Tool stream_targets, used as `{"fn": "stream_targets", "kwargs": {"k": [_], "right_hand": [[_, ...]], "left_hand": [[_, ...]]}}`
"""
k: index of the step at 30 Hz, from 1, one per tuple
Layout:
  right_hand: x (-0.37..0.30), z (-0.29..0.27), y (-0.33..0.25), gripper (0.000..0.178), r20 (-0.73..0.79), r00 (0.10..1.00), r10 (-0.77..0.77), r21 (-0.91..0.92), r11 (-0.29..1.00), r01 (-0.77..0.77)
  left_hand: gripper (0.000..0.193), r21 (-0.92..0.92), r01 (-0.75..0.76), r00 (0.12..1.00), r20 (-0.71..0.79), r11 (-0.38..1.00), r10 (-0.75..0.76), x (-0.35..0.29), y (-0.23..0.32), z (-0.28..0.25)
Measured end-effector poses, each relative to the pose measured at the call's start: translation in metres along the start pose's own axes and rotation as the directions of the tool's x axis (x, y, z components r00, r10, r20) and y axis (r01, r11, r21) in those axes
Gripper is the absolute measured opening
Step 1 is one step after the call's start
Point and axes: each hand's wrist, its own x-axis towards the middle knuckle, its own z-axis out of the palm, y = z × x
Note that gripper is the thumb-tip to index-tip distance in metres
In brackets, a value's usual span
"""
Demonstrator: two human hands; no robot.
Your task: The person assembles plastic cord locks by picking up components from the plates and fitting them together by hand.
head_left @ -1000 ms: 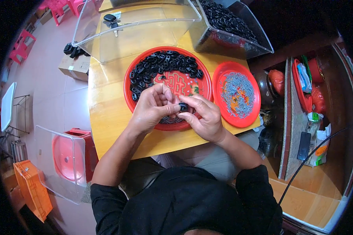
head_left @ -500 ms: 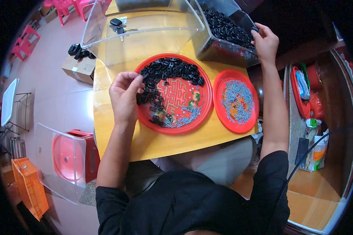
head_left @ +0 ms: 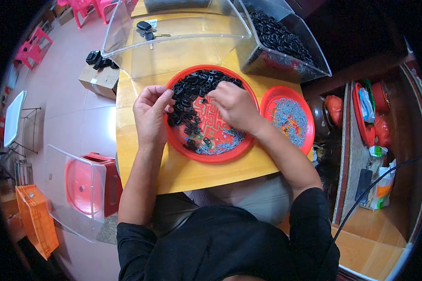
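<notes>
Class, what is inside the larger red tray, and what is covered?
The larger red tray holds black pieces at its far and left sides and thin grey pieces toward its near edge. Whatever lies directly under the right hand, or beneath the black pieces, is hidden.

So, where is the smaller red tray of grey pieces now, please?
In the head view, the smaller tray sits on the table, immediately right of the larger red tray.
</notes>
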Motion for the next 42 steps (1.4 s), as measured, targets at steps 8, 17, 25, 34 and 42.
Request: {"fn": "stream_targets", "kwargs": {"k": [8, 17, 25, 34, 42], "right_hand": [[-0.001, 0.016, -0.010, 0.007, 0.139, 0.988, 0.065, -0.249, 0.968, -0.029], [-0.051, -0.031, -0.062, 0.011, -0.133, 0.989, 0.059, 0.015, 0.998, -0.057], [-0.180, -0.094, -0.122, 0.019, -0.386, 0.821, 0.421, 0.257, 0.903, -0.343], [-0.396, -0.102, -0.092, 0.004, -0.591, -0.206, 0.780, 0.679, 0.344, -0.648], [-0.599, -0.072, -0.009, 0.010, -0.401, -0.755, 0.518, 0.847, -0.103, -0.521]], "left_hand": [[0.008, 0.048, 0.016, 0.997, 0.068, 0.999, -0.019, 0.001, -0.003, 0.001], [0.003, 0.137, -0.049, 0.971, 0.238, 0.989, 0.015, -0.001, -0.006, -0.006], [0.004, 0.211, -0.100, 0.955, 0.296, 0.972, 0.034, -0.001, -0.009, -0.007], [0.010, 0.536, -0.282, 0.959, 0.190, 0.796, 0.212, -0.017, -0.017, 0.004], [0.013, 0.647, -0.334, 0.941, 0.183, 0.685, 0.286, -0.017, -0.012, 0.000]]}}
